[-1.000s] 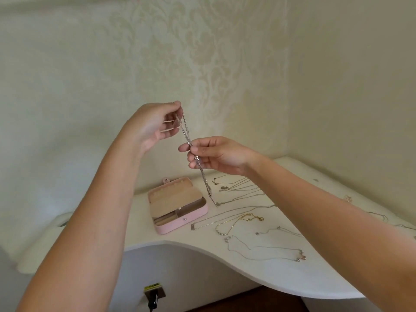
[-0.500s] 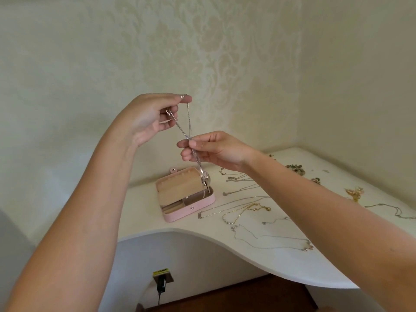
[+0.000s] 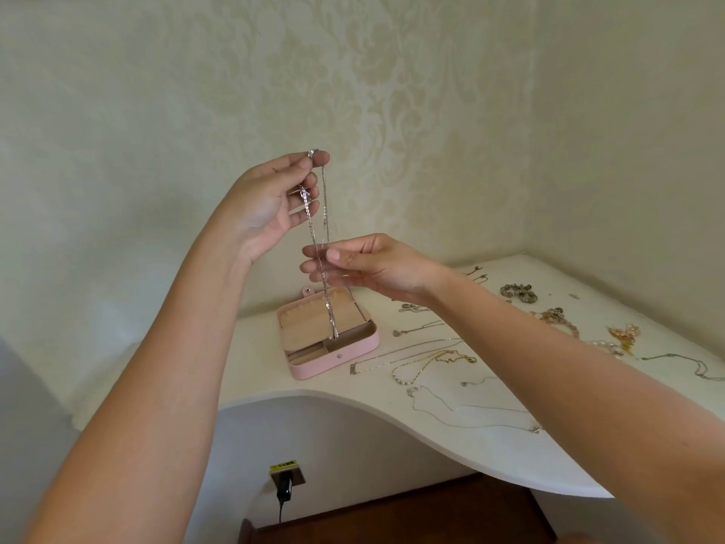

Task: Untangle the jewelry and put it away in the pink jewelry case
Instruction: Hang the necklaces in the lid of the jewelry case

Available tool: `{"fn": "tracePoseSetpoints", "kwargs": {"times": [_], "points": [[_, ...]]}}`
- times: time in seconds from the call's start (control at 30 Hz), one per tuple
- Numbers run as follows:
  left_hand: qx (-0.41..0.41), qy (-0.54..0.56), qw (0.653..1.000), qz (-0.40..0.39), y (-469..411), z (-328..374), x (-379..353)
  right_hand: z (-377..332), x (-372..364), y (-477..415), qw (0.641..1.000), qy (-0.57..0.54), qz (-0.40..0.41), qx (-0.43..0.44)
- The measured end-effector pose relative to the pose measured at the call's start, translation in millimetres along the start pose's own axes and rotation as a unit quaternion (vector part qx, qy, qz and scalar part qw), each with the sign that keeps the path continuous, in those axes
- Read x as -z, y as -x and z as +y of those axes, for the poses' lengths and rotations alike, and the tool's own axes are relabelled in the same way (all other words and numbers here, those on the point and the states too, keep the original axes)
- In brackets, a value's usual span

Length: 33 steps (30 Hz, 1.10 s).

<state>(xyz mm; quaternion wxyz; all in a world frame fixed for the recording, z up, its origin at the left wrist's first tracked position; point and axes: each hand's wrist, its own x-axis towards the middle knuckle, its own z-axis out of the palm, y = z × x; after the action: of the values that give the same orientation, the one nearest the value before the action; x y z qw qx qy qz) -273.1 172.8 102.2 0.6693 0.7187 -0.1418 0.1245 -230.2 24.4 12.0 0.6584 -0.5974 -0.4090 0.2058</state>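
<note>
My left hand (image 3: pixel 270 202) is raised high and pinches the top of a silver chain necklace (image 3: pixel 323 237) between thumb and forefinger. The doubled chain hangs straight down, its lower end dangling over the open pink jewelry case (image 3: pixel 333 357). My right hand (image 3: pixel 372 267) is lower, with blurred fingertips at the chain's middle; whether they pinch it I cannot tell. The case lies on the white table (image 3: pixel 274 382) with its beige-lined lid flat open. Several more necklaces (image 3: pixel 423 363) lie spread on the table to the right of the case.
Beaded bracelets and gold pieces (image 3: pixel 557 316) lie toward the back right corner by the wall. The table's wavy front edge (image 3: pixel 451 445) curves below the necklaces. A wall socket with a black plug (image 3: pixel 285 480) sits under the table, above dark wood flooring.
My left hand lifted the chain higher and the camera shifted left. The chain's lower end swung from over the table to hang above the open case.
</note>
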Motion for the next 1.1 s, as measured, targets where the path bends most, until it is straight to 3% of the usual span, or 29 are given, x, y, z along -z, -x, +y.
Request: {"fn": "tracePoseSetpoints", "kwargs": {"times": [0.33,0.43,0.57,0.67,0.77,0.9,1.0,1.1], "points": [[0.008,0.081,0.996,0.041,9,-14,22,-5,-4,0,0.999,0.035,0.001,0.004],[0.056,0.196,0.975,0.092,22,-34,37,-20,3,5,0.988,0.154,0.018,-0.005],[0.126,0.292,0.932,0.173,50,-79,44,-47,13,5,0.924,0.378,0.035,-0.036],[0.173,0.325,0.909,0.194,66,-112,36,-58,17,1,0.9,0.432,0.011,-0.06],[0.228,0.29,0.912,0.178,75,-135,23,-63,18,-2,0.9,0.432,0.006,-0.06],[0.254,0.17,0.946,0.103,82,-146,10,-67,17,-3,0.882,0.467,0.008,-0.066],[0.171,0.061,0.981,0.068,76,-138,-1,-69,15,-2,0.87,0.487,-0.013,-0.079],[0.086,0.053,0.995,0.017,73,-126,-19,-68,10,-1,0.862,0.499,-0.032,-0.079]]}}
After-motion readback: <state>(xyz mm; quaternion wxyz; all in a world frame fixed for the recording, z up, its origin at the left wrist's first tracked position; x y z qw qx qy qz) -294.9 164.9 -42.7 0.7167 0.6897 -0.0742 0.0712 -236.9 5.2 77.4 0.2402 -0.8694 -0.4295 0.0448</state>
